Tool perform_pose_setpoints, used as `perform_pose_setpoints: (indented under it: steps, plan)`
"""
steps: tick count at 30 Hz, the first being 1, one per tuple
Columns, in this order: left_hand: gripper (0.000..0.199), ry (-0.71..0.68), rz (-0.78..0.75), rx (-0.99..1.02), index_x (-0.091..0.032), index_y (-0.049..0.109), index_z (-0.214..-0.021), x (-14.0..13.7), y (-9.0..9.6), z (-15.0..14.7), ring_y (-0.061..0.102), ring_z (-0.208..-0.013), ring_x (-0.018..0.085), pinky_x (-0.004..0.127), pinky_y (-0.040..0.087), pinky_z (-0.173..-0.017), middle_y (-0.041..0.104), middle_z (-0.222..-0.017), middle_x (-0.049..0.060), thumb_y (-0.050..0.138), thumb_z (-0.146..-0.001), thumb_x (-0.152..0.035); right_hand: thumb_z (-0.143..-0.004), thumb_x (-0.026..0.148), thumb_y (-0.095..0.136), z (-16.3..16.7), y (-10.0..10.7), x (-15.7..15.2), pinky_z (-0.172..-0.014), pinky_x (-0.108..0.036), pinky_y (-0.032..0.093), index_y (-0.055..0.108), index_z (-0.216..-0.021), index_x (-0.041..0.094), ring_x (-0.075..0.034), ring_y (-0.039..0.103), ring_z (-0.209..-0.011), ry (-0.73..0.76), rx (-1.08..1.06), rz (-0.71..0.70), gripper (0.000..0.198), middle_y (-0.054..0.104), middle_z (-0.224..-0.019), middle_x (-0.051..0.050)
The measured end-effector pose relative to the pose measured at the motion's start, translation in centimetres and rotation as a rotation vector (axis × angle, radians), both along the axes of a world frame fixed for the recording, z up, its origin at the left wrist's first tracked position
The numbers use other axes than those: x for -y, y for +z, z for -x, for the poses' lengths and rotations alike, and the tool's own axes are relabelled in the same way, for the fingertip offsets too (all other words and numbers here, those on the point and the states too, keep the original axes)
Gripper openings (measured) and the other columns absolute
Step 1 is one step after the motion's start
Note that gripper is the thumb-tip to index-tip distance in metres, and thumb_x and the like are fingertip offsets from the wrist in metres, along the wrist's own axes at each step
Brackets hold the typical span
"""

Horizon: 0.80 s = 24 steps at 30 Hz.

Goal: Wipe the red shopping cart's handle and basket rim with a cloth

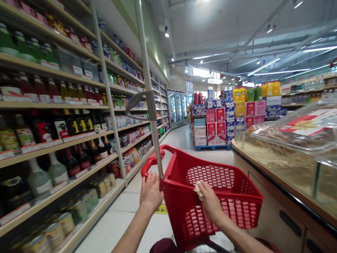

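A red plastic shopping basket [245, 180] with perforated walls stands tilted in front of me, a black bar under it. Its inside shows no goods. My left hand [151, 191] is closed over the red handle end of the basket, beside a tall grey pole [144, 45]. The pole carries a grey loop handle [140, 106] higher up. In my right hand [210, 202] is a crumpled off-white cloth [198, 190], pinched between the fingers at the basket's near side rim. Part of the cloth is hidden by the fingers.
Shelves of bottles and cans [47, 142] run along the left. A glass-topped display counter [281, 159] borders the right. Stacked boxes [215, 122] stand on a blue pallet ahead, with glass-door fridges [179, 101] behind. A yellow floor sticker [162, 209] shows beside the basket.
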<state>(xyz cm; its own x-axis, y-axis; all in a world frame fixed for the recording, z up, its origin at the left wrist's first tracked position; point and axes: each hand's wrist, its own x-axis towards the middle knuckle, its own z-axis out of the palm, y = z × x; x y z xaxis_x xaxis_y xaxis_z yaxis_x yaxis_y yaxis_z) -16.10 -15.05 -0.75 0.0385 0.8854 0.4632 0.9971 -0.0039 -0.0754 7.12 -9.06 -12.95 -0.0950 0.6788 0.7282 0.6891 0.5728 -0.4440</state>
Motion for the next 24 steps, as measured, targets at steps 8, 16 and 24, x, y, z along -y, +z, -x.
perform_pose_setpoints:
  steps: [8, 16, 24]
  plan:
    - [0.051, -0.051, 0.019, 0.020, -0.015, 0.042, -0.122, 1.3, 0.7, -1.5, 0.028, -0.125, 0.023, 0.048, 0.011, -0.105, 0.042, -0.131, 0.008, 0.040, -0.074, -0.029, -0.083, 0.010, 0.036, 11.8, 6.5, 1.5, -0.100, -0.041, 0.033, 0.046, -0.121, 0.012, -0.022, 0.029, -0.125, 0.248, 0.061, -0.207, 0.040, 0.038, -0.132, -0.015]
    - [0.058, -0.090, -0.101, 0.050, -0.014, 0.035, -0.127, 1.9, 0.2, -0.4, 0.024, -0.127, 0.021, 0.048, 0.009, -0.106, 0.035, -0.135, 0.007, 0.041, -0.070, -0.020, -0.080, 0.007, 0.034, 1.1, 5.7, 1.0, -0.092, -0.038, 0.043, 0.052, -0.117, 0.022, -0.019, 0.049, -0.111, 0.187, 0.093, -0.162, 0.043, 0.053, -0.119, -0.009]
    - [0.062, -0.111, -0.066, -0.026, -0.016, 0.030, -0.130, 1.8, -0.1, -1.5, 0.021, -0.128, 0.023, 0.048, 0.013, -0.104, 0.032, -0.137, 0.007, 0.042, -0.069, -0.020, -0.087, 0.013, 0.032, 5.7, 25.5, 1.1, -0.106, -0.042, 0.021, 0.039, -0.127, 0.021, -0.019, 0.015, -0.130, 0.344, 0.182, -0.639, 0.041, 0.033, -0.136, 0.000]
